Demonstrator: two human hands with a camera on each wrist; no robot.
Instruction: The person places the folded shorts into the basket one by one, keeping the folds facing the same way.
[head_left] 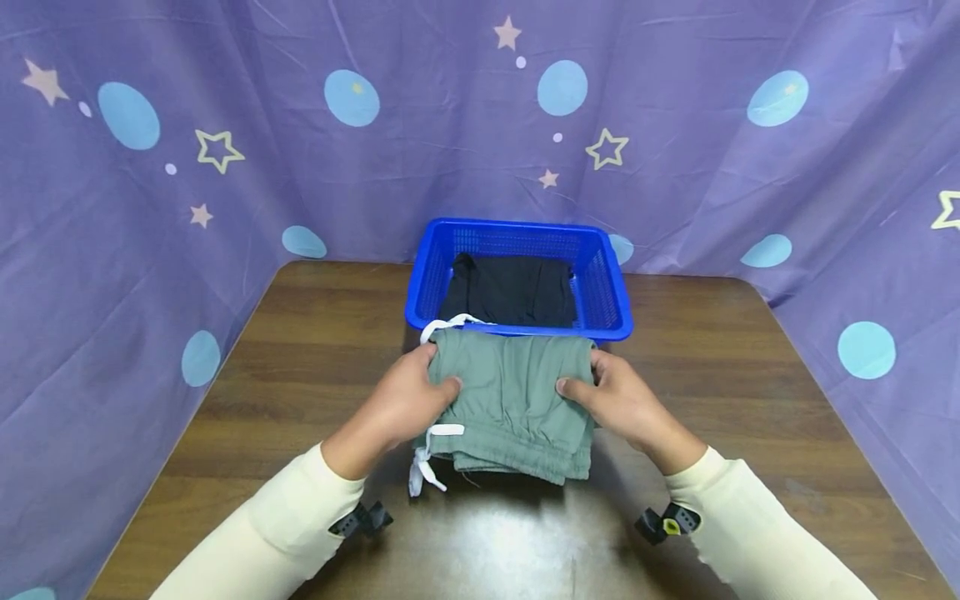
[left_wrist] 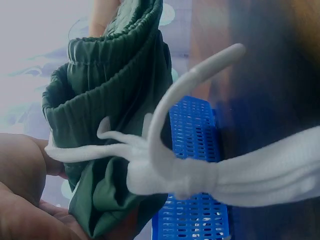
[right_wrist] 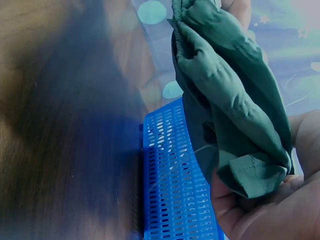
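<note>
A folded pair of green drawstring pants (head_left: 517, 387), with a gathered elastic waistband facing me, is held above the table. My left hand (head_left: 405, 396) grips its left side, thumb on top and fingers underneath. On the opposite side my right hand (head_left: 630, 400) pinches the fabric in the same way. The white drawstring (left_wrist: 195, 182) hangs knotted from the left end, large in the left wrist view. Just beyond the pants stands a blue basket (head_left: 622, 304) with perforated walls. Inside it lies a folded black garment (head_left: 517, 287).
The brown wooden table (head_left: 330, 333) carries the basket near its back edge. A purple curtain (head_left: 450, 150) with stars and blue dots hangs behind and along both sides. Dark devices are strapped at both wrists.
</note>
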